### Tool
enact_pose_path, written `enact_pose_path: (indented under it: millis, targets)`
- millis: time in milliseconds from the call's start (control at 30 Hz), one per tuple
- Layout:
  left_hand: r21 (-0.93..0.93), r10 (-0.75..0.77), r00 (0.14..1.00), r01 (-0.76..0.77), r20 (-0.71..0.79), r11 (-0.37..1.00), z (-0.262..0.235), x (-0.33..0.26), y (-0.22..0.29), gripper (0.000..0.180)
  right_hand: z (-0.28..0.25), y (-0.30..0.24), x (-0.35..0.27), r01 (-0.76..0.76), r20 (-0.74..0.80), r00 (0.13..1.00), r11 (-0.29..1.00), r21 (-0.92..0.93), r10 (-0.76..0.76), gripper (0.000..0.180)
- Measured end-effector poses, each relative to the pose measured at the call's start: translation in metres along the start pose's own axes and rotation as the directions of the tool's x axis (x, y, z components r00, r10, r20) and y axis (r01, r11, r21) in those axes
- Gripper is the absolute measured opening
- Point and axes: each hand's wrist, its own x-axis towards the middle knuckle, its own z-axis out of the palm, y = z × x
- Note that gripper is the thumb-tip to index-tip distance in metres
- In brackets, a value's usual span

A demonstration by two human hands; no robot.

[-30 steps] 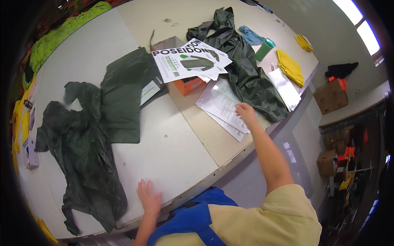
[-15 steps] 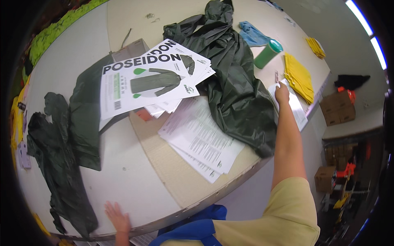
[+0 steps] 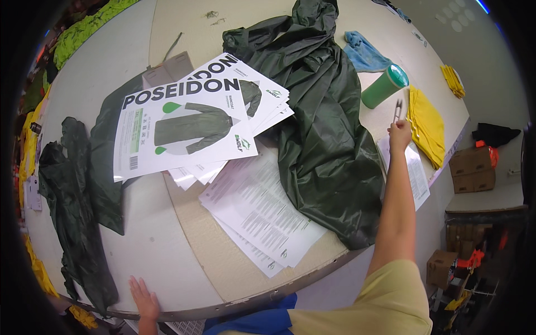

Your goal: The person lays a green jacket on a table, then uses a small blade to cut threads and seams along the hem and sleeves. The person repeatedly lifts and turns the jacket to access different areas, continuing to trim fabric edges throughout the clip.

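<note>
My right hand [image 3: 400, 135] is stretched out to the far right, closed on thread snips [image 3: 397, 110] whose two slim prongs stick up from the fingers. Beneath it lie white sheets [image 3: 414, 170], and folded yellow fabric [image 3: 427, 128] is right beside it. My left hand [image 3: 144, 301] rests on the table's near edge, fingers spread and holding nothing. Between the hands, printed raincoat cards [image 3: 190, 123] are stacked on a dark green folded garment [image 3: 106, 190]. Text sheets [image 3: 257, 212] fan out nearer me.
A long dark green raincoat [image 3: 324, 117] runs down the table's middle right. Behind my right hand stand a green tumbler [image 3: 382, 89] and a blue cloth [image 3: 363, 53]. Another crumpled green garment [image 3: 72, 206] lies at left. Cardboard boxes [image 3: 473, 169] sit beyond the table.
My right hand has closed on the thread snips, which lay just ahead of it before, and now raises them slightly. My left hand stays flat on the table. The whole view has shifted a little.
</note>
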Motion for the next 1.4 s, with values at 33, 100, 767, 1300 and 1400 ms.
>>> enact_pose_path:
  millis: [33,100,767,1300,1400]
  targets:
    - [-0.011,-0.002,1.0,0.002,-0.001,1.0,0.0,-0.001,-0.001,0.066,-0.014,-0.009,-0.024,-0.042,0.043,0.999,0.898,0.439,0.026,0.011]
    - [-0.035,-0.013,1.0,0.012,-0.018,0.999,0.004,-0.005,-0.003,0.066,-0.055,-0.076,-0.11,-0.171,0.205,0.979,0.625,0.761,0.018,0.02]
    - [-0.334,-0.234,0.739,0.014,-0.631,0.943,-0.111,-0.052,-0.261,0.09,-0.122,-0.455,-0.677,-0.683,0.778,0.521,0.375,0.627,-0.352,0.026]
    - [-0.914,-0.438,0.899,0.193,0.018,0.358,-0.05,-0.017,-0.385,0.025,0.124,-0.511,-0.874,-0.177,0.733,0.155,0.711,0.681,-0.663,0.024]
    - [-0.928,-0.458,0.876,-0.031,0.154,-0.371,-0.077,-0.03,-0.393,0.025,0.17,-0.545,-0.911,0.405,0.55,0.156,0.561,0.722,-0.82,0.03]
